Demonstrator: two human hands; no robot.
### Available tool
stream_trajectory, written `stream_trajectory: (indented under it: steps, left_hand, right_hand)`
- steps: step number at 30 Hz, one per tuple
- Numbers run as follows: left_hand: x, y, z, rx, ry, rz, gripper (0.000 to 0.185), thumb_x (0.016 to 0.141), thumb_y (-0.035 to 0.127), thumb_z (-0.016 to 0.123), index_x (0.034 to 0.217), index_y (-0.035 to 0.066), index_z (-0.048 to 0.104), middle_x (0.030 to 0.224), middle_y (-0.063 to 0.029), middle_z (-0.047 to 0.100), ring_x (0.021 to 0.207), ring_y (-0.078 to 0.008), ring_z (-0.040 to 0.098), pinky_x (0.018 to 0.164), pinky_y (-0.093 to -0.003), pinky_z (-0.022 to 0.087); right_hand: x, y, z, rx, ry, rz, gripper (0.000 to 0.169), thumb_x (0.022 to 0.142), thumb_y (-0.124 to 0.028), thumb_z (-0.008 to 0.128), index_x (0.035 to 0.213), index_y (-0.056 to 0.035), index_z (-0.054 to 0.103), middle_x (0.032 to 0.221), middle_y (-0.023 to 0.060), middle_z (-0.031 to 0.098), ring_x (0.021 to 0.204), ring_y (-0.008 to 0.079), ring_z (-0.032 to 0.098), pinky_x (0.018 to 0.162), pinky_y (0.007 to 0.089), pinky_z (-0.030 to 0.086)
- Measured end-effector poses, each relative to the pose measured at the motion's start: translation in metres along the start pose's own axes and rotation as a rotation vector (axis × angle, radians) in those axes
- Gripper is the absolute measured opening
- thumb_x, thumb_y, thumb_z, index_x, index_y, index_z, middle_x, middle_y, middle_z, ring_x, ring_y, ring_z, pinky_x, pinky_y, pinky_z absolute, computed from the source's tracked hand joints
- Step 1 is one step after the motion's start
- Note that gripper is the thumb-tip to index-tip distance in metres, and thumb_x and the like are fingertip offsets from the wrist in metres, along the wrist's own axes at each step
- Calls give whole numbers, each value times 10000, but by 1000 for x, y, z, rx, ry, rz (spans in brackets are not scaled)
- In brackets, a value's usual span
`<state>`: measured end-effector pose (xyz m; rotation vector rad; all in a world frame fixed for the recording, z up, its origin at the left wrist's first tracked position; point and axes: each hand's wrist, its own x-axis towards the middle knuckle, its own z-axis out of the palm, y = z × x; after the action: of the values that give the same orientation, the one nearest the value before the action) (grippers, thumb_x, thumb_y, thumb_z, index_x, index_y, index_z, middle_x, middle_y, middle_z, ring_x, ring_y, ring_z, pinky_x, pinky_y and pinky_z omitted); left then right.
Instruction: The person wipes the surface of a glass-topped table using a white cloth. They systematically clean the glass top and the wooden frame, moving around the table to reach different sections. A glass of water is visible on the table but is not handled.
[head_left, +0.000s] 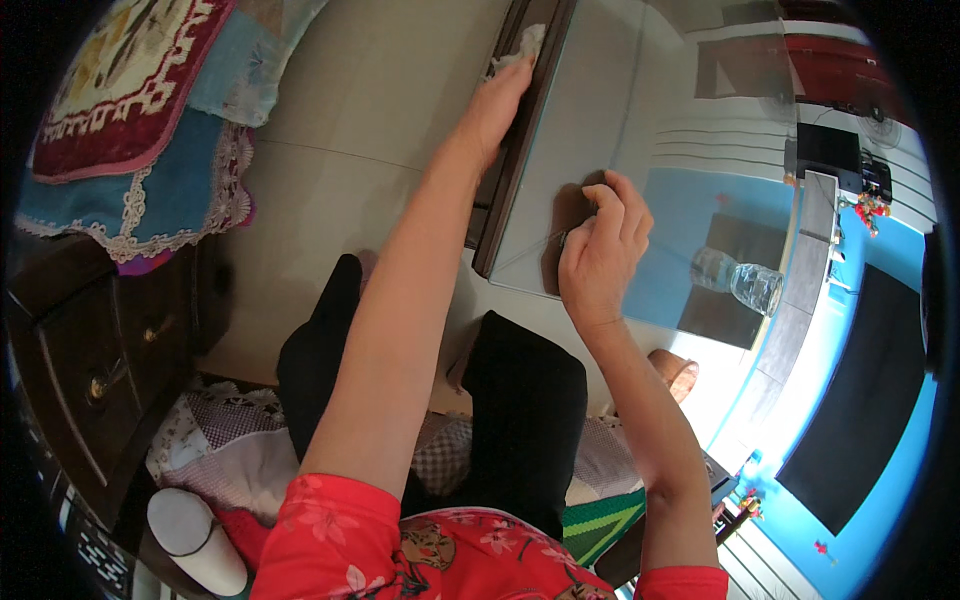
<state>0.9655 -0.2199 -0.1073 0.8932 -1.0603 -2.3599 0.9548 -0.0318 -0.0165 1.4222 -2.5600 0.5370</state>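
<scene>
My left hand (504, 101) grips a crumpled white cloth or tissue (531, 43) against the dark wooden edge (517, 161) of a glass-topped table. Over the near part of the glass tabletop (592, 97) is my right hand (604, 247), its fingers loosely curled and a dark shadow or reflection beside it. I see nothing held in it. Farther right on the glass stands a clear glass vessel (756, 289), with its reflection beside it.
At the left a dark wooden drawer cabinet (82, 360) carries lace-edged cloths (180, 187). A white cylindrical object (196, 540) stands at lower left. A brown round object (673, 375) lies beyond the table's near corner. Patchwork fabric (232, 442) covers the seat.
</scene>
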Motion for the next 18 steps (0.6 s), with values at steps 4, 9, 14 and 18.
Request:
stream_trajectory:
  steps: [4,9,14,18]
  left_hand:
    - [-78,-22,-7,-30,-11,6,504,1004,383,433,1387,59,481,1388,-70,502,1266,-166,443,1068,-280,299]
    - [-158,-50,-1,-57,213,11,467,1011,348,453,1373,56,496,1265,-42,573,1137,-118,503,984,-242,364]
    - [-197,-63,10,-369,426,27,393,987,250,534,1322,45,532,1163,-33,614,1031,-115,559,893,-236,430]
    - [-205,-51,5,-456,406,248,318,980,131,534,1280,30,558,1155,-41,635,1046,-133,586,903,-258,461]
  right_hand:
    - [-1,4,-3,-15,3,19,394,723,29,537,1099,-86,536,1287,99,477,1180,328,433,928,447,344]
    - [0,0,-5,-42,12,38,382,730,11,541,1097,-92,538,1287,76,476,1184,310,430,919,442,347]
    - [1,-1,0,-25,25,42,375,732,-6,545,1093,-108,543,1279,59,483,1182,300,433,906,440,356]
    - [0,1,2,-15,46,34,369,727,-7,545,1079,-118,551,1269,52,491,1178,294,437,890,433,360]
